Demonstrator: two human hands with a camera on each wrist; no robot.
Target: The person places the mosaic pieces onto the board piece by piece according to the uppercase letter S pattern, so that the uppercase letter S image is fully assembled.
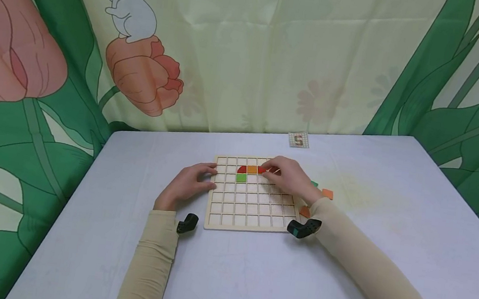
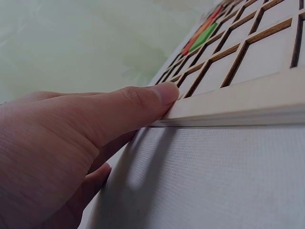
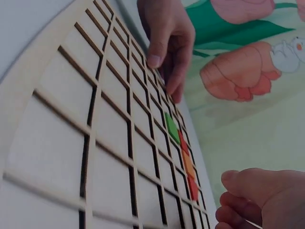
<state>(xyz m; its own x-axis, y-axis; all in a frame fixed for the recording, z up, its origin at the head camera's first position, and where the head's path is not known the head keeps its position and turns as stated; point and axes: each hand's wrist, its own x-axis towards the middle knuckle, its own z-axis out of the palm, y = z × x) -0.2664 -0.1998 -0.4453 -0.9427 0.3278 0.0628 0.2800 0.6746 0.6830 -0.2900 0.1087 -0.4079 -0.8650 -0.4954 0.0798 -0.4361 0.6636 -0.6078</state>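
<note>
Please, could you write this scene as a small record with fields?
board: wooden grid, flat on white table
filled row: left red tile, orange tile, right red tile
nearer row: green tile, beside left red tile
left hand: thumb on board's left rim
right hand: bent fingers close to right red tile
loose, right of board: two orange pieces, one green piece
card: beyond the board

From here I make out 1 sign: a blocky figure, a 5 or an S, on the small gridded card [image 1: 298, 140] near the far edge of the worktop [image 1: 294, 286].
</note>
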